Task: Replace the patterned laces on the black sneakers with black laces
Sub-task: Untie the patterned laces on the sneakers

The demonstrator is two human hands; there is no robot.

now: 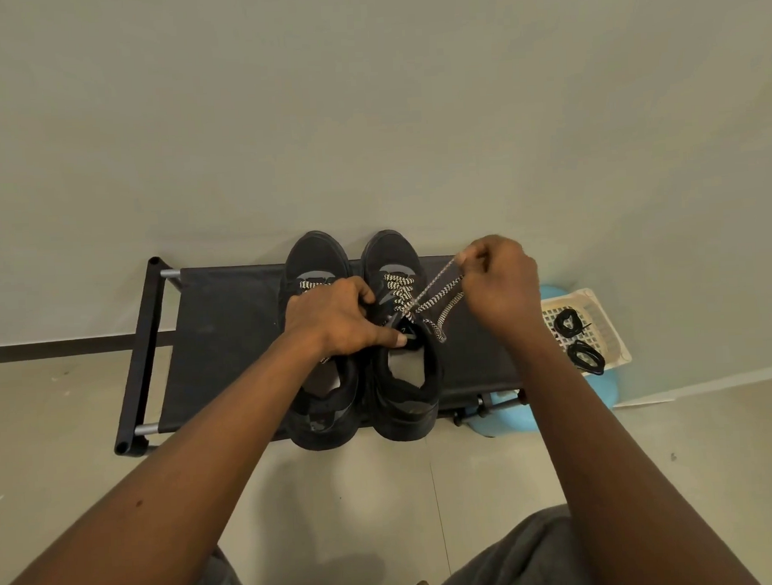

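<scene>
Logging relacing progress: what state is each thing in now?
Sneaker nearer the basket: patterned lace partly pulled loose.
Other sneaker: laced, patterned.
Black laces: coiled in basket, unused.
Left hand: grips nearer sneaker at tongue.
Right hand: pinches patterned lace, pulled taut.

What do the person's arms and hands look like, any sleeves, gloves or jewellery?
The left arm and right arm are bare to the frame edge, no sleeves showing. The left hand and right hand wear no gloves; no watch, bracelet or ring is visible.
</scene>
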